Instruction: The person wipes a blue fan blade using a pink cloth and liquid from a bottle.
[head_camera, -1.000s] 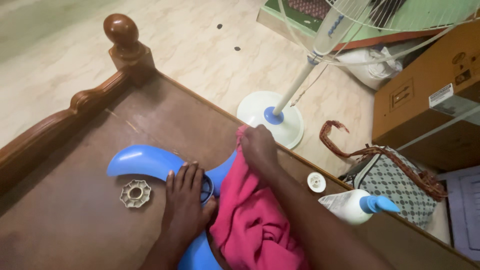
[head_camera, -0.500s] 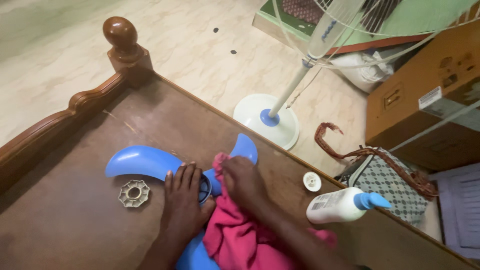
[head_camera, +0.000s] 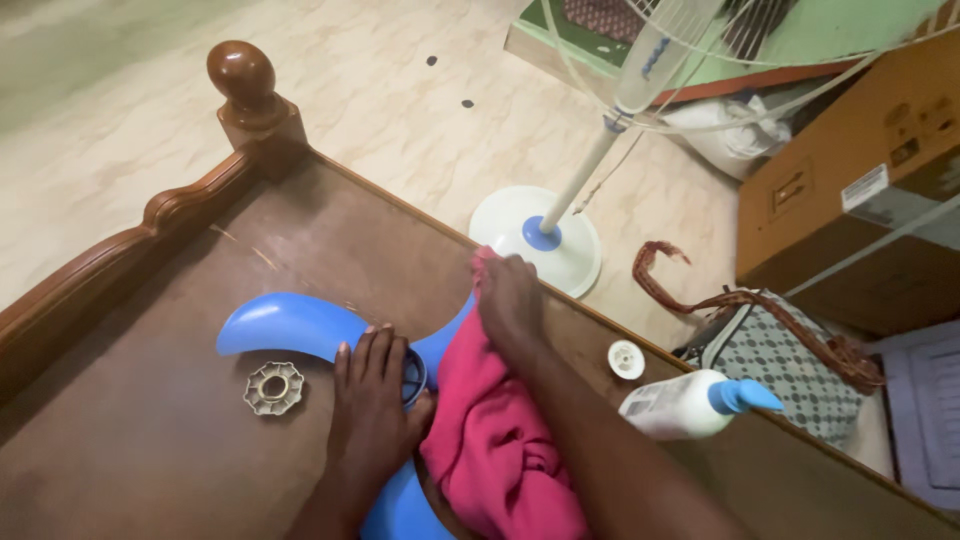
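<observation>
A blue fan blade set (head_camera: 285, 325) lies flat on a brown wooden surface (head_camera: 130, 440). My left hand (head_camera: 372, 400) presses down on its hub, fingers spread. My right hand (head_camera: 508, 295) grips a pink cloth (head_camera: 495, 440) and pushes it along the blade that points toward the far edge; that blade is mostly hidden under the cloth and hand. A third blade (head_camera: 400, 510) runs toward me at the bottom.
A grey toothed plastic ring (head_camera: 273, 387) lies left of the hub. A white bottle with a blue cap (head_camera: 690, 402) and a small white cap (head_camera: 626, 359) rest near the surface's edge. On the floor: a pedestal fan base (head_camera: 540, 238), a patterned handbag (head_camera: 775, 350), a cardboard box (head_camera: 850, 190).
My right hand drew the cloth back toward the hub half a second ago, uncovering the blade tip, then slid out along the blade again. The left hand stays on the hub.
</observation>
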